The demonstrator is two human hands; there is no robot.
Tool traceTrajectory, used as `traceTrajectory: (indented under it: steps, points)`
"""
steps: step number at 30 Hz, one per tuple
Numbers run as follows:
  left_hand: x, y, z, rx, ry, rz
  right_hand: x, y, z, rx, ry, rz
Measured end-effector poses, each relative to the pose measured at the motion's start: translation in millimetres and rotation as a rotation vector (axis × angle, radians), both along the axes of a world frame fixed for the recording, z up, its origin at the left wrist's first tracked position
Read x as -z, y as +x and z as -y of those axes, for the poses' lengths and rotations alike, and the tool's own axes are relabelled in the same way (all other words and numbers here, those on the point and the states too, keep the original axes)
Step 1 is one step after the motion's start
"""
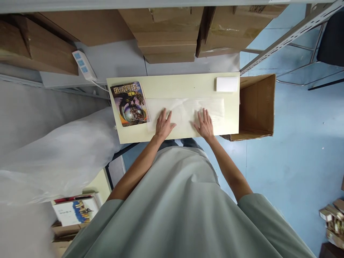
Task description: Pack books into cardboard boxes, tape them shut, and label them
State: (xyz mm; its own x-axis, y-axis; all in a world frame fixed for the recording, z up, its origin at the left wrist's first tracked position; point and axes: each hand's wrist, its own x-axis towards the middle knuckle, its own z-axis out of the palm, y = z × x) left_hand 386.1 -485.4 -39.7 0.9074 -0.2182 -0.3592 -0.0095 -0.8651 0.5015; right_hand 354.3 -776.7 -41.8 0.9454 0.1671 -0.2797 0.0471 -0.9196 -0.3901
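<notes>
We stand on a blue floor (295, 118) at one cream table (174, 85), one carton (259, 107) partly hidden beside its right end. One translucent sheet (185, 107) lies mid-table—whether it runs under the one book (130, 104), we can't tell. Our left hand (163, 125) and right hand (204, 125) rest on it, fingers spread, released—near one white block (227, 84).

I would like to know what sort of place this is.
It is probably a storeroom or packing area, though I cannot be sure. Cardboard boxes stand in a row on a grey shelf, and a large open box is beside the narrow table.
</notes>
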Motion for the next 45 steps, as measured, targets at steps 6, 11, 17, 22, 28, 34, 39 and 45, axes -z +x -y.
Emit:
traceTrajectory:
  steps: [6, 11, 17, 22, 28, 34, 39, 45]
  points:
    - [6.5, 2.5, -3.9, 0.028, 0.022, -0.031, 12.5, 17.6, -45.6, -0.156, 0.073, -0.010]
    - [9.0, 0.1, -6.7, 0.040, -0.013, -0.034, 13.5, 3.2, -0.1, -0.045, -0.024, -0.012]
    - [-1.7, -4.1, -6.5, -0.016, -0.097, -0.007, -2.4, 4.1, 30.7, -0.064, -0.043, -0.060]
    - [-18.2, -13.3, -44.8, -0.109, -0.132, 0.123, -13.9, 16.7, -27.6, -0.098, 0.020, -0.026]
    - [-11.1, -12.8, -141.5, -0.426, -0.025, 0.182, -28.6, 38.4, -152.1, -0.271, 0.161, -0.032]
    - [4.0, -5.9, -209.0, -0.633, 0.029, 0.078, -27.0, 57.4, -252.1, -0.169, 0.080, -0.112]
    - [9.5, 3.1, -225.2, -0.701, -0.068, -0.108, -17.7, 57.0, -288.0, 0.014, -0.033, -0.171]
    - [5.2, 23.5, -238.2, -0.766, -0.202, -0.273, -6.3, 48.9, -289.8, 0.149, 0.012, -0.160]
